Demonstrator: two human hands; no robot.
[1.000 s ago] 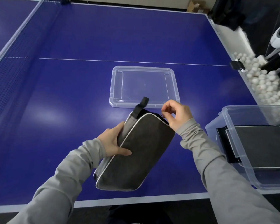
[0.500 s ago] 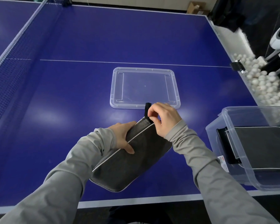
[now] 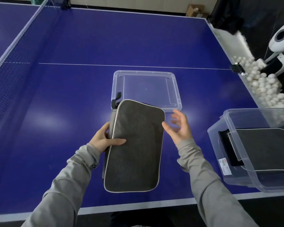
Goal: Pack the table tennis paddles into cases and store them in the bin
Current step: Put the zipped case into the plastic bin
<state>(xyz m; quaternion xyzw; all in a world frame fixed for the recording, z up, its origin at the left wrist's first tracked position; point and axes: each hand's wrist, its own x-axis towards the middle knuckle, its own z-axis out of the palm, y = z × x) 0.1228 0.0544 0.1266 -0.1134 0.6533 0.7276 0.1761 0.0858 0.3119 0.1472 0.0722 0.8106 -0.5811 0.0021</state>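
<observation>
Currently: grey paddle case point(image 3: 134, 145), long axis toward table's far edge, gripped at its left side by left hand point(image 3: 103, 140); right hand point(image 3: 179, 128) splayed, empty, nearer clear bin point(image 3: 252, 153) at right edge.

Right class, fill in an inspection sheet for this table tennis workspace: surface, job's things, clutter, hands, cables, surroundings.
Surface: blue table tennis table, white lines, net at left.
Job's things: grey fabric paddle case with white piping; clear plastic bin holding another grey case; clear lid flat on table.
Clutter: white balls off the right edge.
Hands: left hand grips case; right hand open, beside it.
Cables: nothing seen.
Surroundings: white machine, cardboard box.
</observation>
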